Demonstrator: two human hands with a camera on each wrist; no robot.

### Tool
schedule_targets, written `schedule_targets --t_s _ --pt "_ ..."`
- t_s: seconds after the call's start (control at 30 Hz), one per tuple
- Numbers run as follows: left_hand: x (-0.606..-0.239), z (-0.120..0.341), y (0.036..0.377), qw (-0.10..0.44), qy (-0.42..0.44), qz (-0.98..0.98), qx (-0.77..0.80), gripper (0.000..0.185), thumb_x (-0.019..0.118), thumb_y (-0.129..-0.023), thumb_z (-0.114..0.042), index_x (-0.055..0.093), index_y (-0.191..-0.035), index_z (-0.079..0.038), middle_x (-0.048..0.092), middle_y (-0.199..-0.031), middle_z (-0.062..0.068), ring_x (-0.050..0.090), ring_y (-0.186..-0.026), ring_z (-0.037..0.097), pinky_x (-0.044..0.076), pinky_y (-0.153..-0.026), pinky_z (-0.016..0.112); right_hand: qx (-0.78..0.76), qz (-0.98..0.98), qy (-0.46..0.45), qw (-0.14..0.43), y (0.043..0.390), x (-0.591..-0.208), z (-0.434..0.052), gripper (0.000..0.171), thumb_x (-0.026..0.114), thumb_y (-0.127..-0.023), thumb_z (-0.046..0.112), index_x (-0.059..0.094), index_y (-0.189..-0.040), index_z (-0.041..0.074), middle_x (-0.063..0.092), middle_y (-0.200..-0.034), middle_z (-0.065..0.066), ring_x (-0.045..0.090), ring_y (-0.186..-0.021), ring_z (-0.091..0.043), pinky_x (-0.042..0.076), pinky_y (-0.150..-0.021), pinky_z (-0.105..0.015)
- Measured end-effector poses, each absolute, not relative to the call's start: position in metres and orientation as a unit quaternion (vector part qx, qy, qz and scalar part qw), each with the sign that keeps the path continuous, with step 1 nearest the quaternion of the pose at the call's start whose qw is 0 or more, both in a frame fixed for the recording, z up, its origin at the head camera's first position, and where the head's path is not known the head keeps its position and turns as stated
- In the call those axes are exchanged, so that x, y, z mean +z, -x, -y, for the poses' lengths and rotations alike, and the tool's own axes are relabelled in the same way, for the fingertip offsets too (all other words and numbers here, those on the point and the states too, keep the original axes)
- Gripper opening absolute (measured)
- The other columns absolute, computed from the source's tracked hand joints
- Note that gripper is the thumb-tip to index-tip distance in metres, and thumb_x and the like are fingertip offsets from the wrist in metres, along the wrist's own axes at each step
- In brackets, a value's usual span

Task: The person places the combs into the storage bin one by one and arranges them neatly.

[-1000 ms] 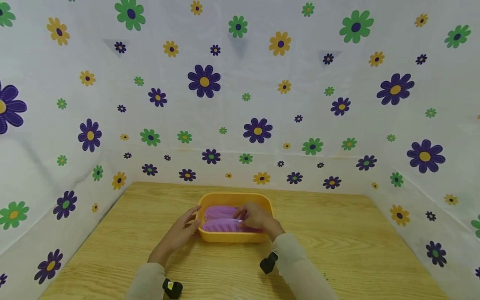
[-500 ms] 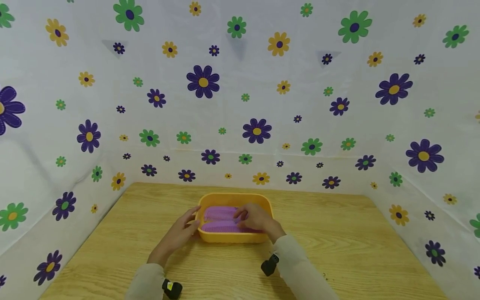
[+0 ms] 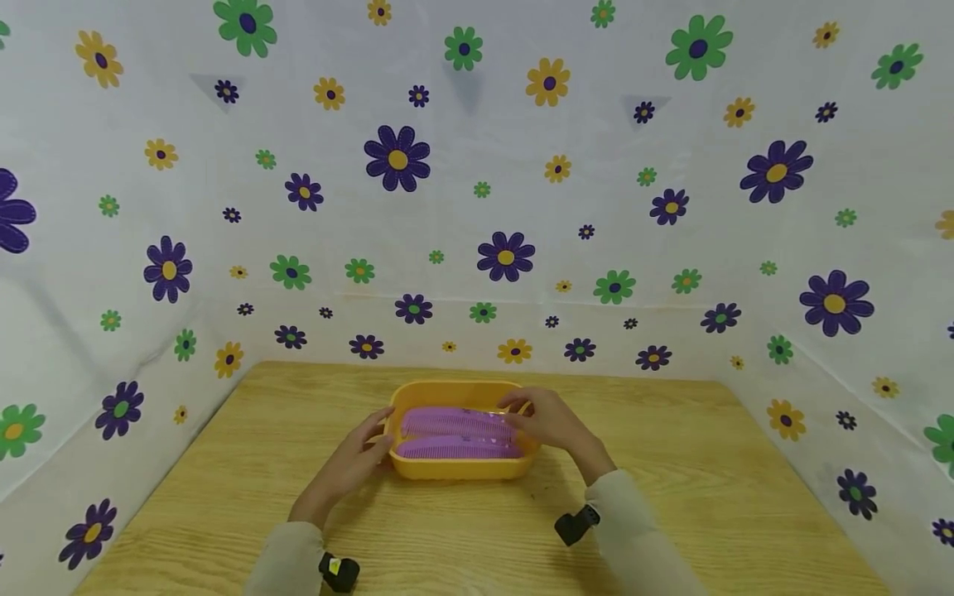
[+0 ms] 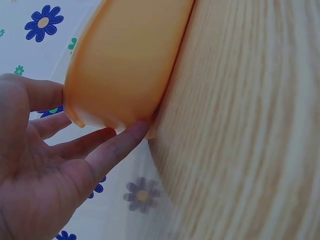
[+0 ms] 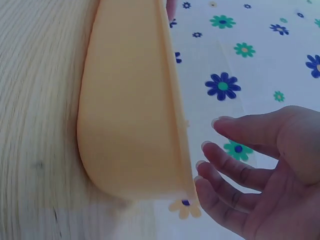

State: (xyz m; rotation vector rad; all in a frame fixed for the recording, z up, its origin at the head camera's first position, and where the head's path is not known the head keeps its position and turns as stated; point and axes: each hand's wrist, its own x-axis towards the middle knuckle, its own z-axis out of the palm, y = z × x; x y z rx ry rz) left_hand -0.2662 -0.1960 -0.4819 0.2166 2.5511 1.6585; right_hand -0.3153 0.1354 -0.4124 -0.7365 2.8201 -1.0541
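Two purple combs lie side by side in a yellow plastic basket point(image 3: 462, 470). The far comb point(image 3: 447, 420) and the near comb point(image 3: 458, 449) both have their teeth toward me, and their right ends are partly beside or under my right hand. My left hand point(image 3: 350, 468) touches the basket's left end; in the left wrist view its fairly straight fingers point(image 4: 85, 145) rest against the rim and lower wall. Over the basket's right rim hovers my right hand point(image 3: 555, 424), its loosely bent fingers point(image 5: 225, 165) spread with nothing between them.
The basket stands on a wood-grain table point(image 3: 671, 463). White sheeting point(image 3: 477, 215) printed with flowers rises behind the table and along both sides. A black wrist camera point(image 3: 577, 524) sits on my right sleeve, and another camera point(image 3: 339, 571) on the left.
My right hand has come off the near comb and moved right and up to the basket's right rim. The left hand keeps its place at the left end; the view has shifted slightly.
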Motion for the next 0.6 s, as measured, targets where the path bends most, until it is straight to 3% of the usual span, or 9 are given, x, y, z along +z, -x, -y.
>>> schedule_targets --t_s 0.17,0.37,0.5,0.6 --pt "-0.475 0.202 0.265 0.040 -0.074 -0.847 0.525 0.054 0.042 -0.112 -0.024 0.028 -0.163 -0.015 0.039 -0.160 0.029 0.053 -0.138 0.047 0.055 -0.107 0.051 -0.340 -0.914 0.221 -0.009 0.317 -0.407 -0.157 0.023 0.064 -0.101 0.008 0.072 -0.122 0.002 0.074 -0.115 -0.016 0.066 -0.100 -0.026 0.060 -0.089 -0.038" --pt "-0.469 0.210 0.268 0.022 -0.077 -0.885 0.458 0.054 0.036 -0.114 -0.029 0.024 -0.164 -0.014 0.039 -0.161 0.029 0.045 -0.145 0.049 0.040 -0.118 0.062 -0.296 -0.934 0.191 -0.057 0.317 -0.411 -0.190 0.033 0.058 -0.104 0.012 0.063 -0.135 0.000 0.067 -0.134 -0.024 0.065 -0.116 -0.042 0.057 -0.100 -0.056" --pt "-0.465 0.222 0.273 0.012 -0.096 -0.916 0.390 0.057 0.029 -0.115 -0.032 0.019 -0.165 -0.007 0.024 -0.167 0.029 0.023 -0.154 0.053 0.021 -0.125 0.068 -0.249 -0.948 0.178 -0.089 0.310 -0.417 -0.211 0.043 0.054 -0.107 0.018 0.054 -0.145 -0.004 0.054 -0.147 -0.031 0.050 -0.136 -0.054 0.043 -0.112 -0.068" --pt "-0.461 0.231 0.276 -0.008 -0.108 -0.936 0.336 0.060 0.025 -0.114 -0.037 0.019 -0.164 -0.005 0.011 -0.170 0.030 0.004 -0.156 0.056 0.008 -0.124 0.072 -0.212 -0.960 0.157 -0.095 0.304 -0.418 -0.224 0.051 0.049 -0.110 0.025 0.046 -0.152 -0.003 0.041 -0.154 -0.039 0.038 -0.141 -0.062 0.035 -0.112 -0.076"
